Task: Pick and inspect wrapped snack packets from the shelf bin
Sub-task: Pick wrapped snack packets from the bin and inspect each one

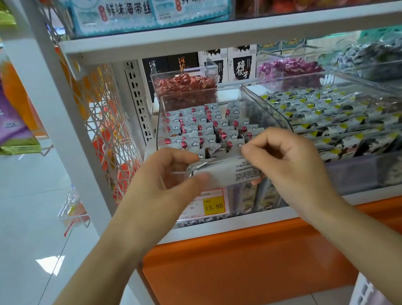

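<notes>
A white metal store shelf [233,223] above an orange base panel [240,265] carries a clear plastic bin [159,124] of small white packets [203,128]; pale tiled floor [18,209] lies open leftward. Just before the bin's front edge, one white wrapped snack packet [225,175] (print blurred, perhaps ingredients) is held: the left hand [162,180] clasps its left end, the right hand [284,162] pinches its upper right edge.

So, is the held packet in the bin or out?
Out: the left hand and right hand hold the packet in front of the bin.
</notes>
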Tool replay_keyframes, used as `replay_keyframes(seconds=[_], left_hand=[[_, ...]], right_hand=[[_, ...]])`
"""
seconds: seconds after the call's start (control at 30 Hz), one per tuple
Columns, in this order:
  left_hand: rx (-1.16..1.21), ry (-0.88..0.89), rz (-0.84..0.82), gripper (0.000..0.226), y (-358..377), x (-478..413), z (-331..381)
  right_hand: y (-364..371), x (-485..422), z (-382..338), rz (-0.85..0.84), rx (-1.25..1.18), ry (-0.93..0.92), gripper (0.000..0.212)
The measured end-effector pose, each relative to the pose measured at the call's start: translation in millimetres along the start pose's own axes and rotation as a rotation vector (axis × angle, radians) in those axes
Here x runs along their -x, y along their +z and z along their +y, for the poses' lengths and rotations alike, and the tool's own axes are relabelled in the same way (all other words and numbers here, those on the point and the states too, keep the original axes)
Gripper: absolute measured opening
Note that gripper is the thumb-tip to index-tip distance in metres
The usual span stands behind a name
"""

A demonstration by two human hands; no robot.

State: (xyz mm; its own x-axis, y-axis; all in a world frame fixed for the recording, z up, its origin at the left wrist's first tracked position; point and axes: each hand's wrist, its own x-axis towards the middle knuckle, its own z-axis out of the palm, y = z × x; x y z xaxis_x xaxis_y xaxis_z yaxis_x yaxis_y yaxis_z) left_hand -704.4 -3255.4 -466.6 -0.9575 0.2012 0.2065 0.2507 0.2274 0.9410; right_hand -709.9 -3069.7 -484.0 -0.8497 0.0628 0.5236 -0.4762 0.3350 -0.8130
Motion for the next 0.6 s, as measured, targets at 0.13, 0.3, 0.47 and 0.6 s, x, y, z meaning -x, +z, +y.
replay_keyframes(seconds=[0.13,0.3,0.47,0.6], left_hand=[[-0.074,0.0,0.06,0.014,-3.0,-3.3,-2.7],[-0.112,0.005,0.05,0.01,-12.8,-6.9,-4.4],[-0.181,0.046,0.041,0.011,-22.4,-8.7,-5.8],[-0.186,0.058,0.04,0.014,-20.1,-8.4,-5.7]], right_hand=[[2.5,1.5,-0.6,-0.047,0.038,-0.04,0.013],[2.4,1.3,-2.8,-0.115,-0.025,-0.011,0.013],[3.2,1.5,-5.6,-0.165,-0.105,0.04,0.013],[2.8,0.1,-5.6,-0.156,-0.161,0.133,0.014]])
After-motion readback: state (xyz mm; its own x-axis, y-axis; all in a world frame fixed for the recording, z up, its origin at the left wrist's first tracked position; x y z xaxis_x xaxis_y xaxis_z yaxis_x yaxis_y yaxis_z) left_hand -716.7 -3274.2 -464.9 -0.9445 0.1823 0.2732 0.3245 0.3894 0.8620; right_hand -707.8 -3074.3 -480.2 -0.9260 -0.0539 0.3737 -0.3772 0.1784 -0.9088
